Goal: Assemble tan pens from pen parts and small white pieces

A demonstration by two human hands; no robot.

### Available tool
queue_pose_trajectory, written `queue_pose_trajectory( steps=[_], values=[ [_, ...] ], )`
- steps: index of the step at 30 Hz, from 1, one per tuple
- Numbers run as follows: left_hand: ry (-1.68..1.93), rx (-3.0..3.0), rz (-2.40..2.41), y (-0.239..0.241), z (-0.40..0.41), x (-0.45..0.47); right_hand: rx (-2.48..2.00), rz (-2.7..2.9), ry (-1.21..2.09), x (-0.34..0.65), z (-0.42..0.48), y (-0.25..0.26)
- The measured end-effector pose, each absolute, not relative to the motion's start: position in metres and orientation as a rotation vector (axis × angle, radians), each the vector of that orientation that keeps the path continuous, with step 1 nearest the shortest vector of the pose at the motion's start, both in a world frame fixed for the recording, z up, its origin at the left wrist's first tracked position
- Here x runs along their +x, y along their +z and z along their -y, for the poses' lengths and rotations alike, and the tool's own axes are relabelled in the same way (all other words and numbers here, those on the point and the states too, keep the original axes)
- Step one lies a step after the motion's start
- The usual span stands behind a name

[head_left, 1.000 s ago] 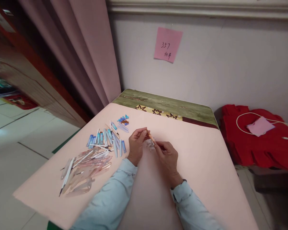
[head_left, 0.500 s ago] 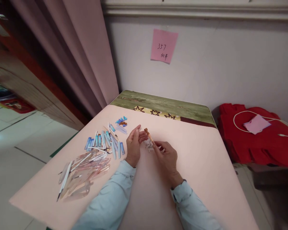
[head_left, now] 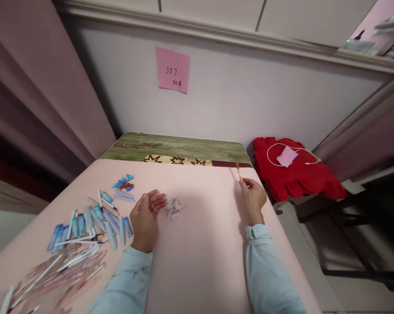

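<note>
The right hand point(head_left: 254, 198) pinches an orange pen point(head_left: 238, 171) at the tabletop's point(head_left: 200, 261) two o'clock edge, where it could drop off; the left hand point(head_left: 146, 216) lies loosely spread.

Between my left hand point(head_left: 145, 218) and right hand point(head_left: 254, 198) the pink table point(head_left: 210, 244) lies bare — only small clear caps point(head_left: 173, 208) at one o'clock of my left (blue pen parts point(head_left: 95, 218) crowd nine o'clock).

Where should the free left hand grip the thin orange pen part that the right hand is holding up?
Pinch the thin orange pen part on its bare upper shaft, coming in from the left. The right hand already covers its lower end, and it stands nearly upright near the table's far right corner. The left hand rests open, so it likely must reach across.
</note>
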State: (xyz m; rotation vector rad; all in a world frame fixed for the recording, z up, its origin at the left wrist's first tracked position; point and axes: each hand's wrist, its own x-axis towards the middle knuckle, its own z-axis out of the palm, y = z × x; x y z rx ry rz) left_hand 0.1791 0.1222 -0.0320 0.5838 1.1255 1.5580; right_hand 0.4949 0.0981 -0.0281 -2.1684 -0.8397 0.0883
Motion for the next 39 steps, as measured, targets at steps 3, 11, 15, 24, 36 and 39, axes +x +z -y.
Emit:
queue_pose_trajectory(
  steps=[3,11,15,24,36,39],
  values=[
    [1.549,0.593,-1.138,-0.033,-0.122,0.179,-2.291,0.806,0.126,0.501,-0.098,-0.034],
    [1.53,0.619,-1.137,-0.034,-0.122,0.177,-2.378,0.854,0.195,0.495,-0.105,-0.037],
    [1.526,0.629,-1.143,-0.036,-0.123,0.177,-2.376,0.924,0.181,0.49,-0.107,-0.04],
    [1.514,0.641,-1.152,-0.039,-0.124,0.176,-2.399,1.033,0.102,0.484,-0.109,-0.043],
    [1.546,0.668,-1.146,-0.041,-0.122,0.18,-1.634,0.561,0.162,0.511,-0.105,-0.009],
    [1.561,0.702,-1.167,-0.041,-0.117,0.184,-1.344,0.552,0.265,0.496,-0.104,0.013]
  ],
)
